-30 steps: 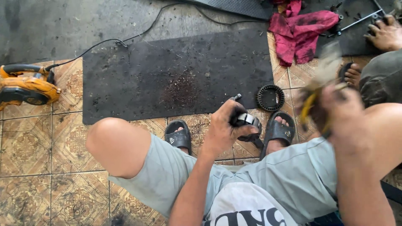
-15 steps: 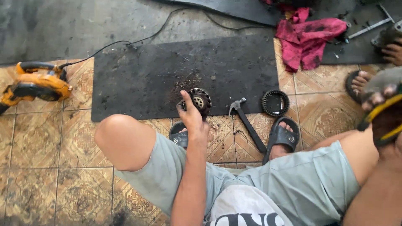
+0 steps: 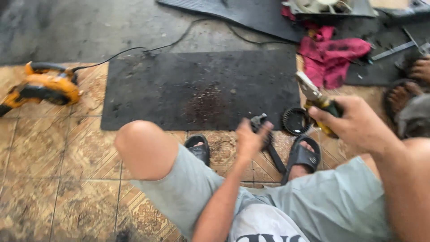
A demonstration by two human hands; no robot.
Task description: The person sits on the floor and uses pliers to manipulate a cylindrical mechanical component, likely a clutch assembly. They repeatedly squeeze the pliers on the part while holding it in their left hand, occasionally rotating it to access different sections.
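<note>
I sit on a tiled floor with my knees up. My left hand [image 3: 251, 138] is over the head end of a black-handled hammer [image 3: 275, 157] lying by my sandal; its fingers are curled and blurred, and what is in the palm is hidden. My right hand [image 3: 356, 123] is raised at the right, shut on a yellow-handled tool [image 3: 319, 104] whose metal tip points up and left. A black toothed ring [image 3: 295, 121] lies on the floor between the two hands, at the edge of a black rubber mat [image 3: 201, 89].
A yellow and black power tool [image 3: 42, 87] lies at the left, its cord running across the floor. A red rag [image 3: 333, 58] is at the back right. Another person's feet [image 3: 403, 89] are at the far right. My black sandals [image 3: 199, 148] rest on the tiles.
My left hand held a small round black part up over the mat; it has since dropped back to the hammer. My right hand has swung in from the right with the yellow-handled tool.
</note>
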